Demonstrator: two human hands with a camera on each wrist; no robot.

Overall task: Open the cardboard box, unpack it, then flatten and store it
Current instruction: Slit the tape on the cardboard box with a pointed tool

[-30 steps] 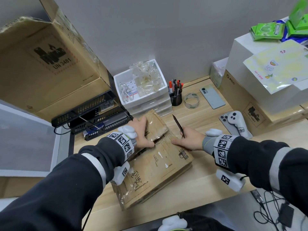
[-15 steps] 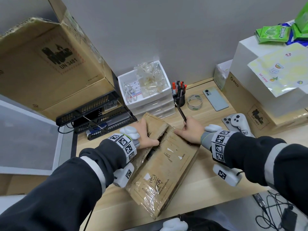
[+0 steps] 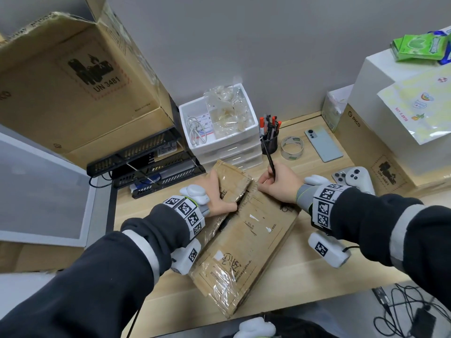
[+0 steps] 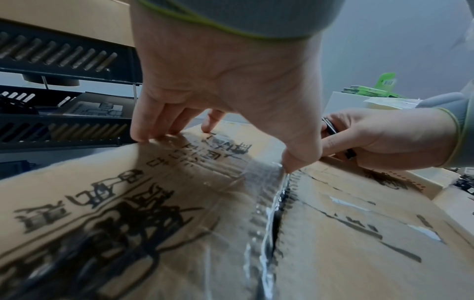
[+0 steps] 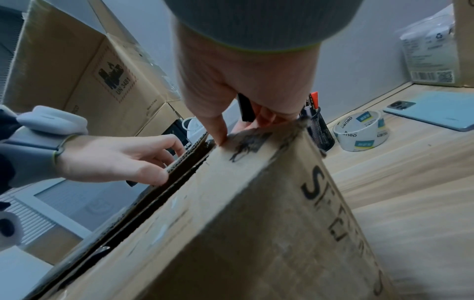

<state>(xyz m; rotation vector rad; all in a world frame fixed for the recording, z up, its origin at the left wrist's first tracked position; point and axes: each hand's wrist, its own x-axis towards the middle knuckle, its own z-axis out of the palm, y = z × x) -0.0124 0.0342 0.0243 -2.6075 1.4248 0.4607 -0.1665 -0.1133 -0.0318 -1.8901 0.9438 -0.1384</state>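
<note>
A flat brown cardboard box [image 3: 246, 240] with torn clear tape lies slantwise on the wooden desk [image 3: 305, 269]. Its top seam [image 4: 277, 211] gapes as a dark slit. My left hand [image 3: 217, 193] grips the left flap [image 4: 128, 192], thumb at the seam edge and fingers curled over the flap's outer edge. My right hand [image 3: 278, 184] holds a thin black pen-like tool [image 3: 269, 158] upright. Its fingertips press on the far corner of the right flap [image 5: 246, 142]. What is inside the box stays hidden.
A big cardboard box [image 3: 73, 89] sits on a black rack [image 3: 146, 167] at the left, beside a white drawer unit [image 3: 227, 147]. A pen cup [image 3: 269, 142], tape roll [image 3: 291, 147], phone [image 3: 322, 143], controller [image 3: 358, 178] and stacked boxes [image 3: 380, 152] fill the right.
The box has swung so that its near end now points more to the right. The left flap has lifted and the seam has opened wider. Both hands shifted towards the far end.
</note>
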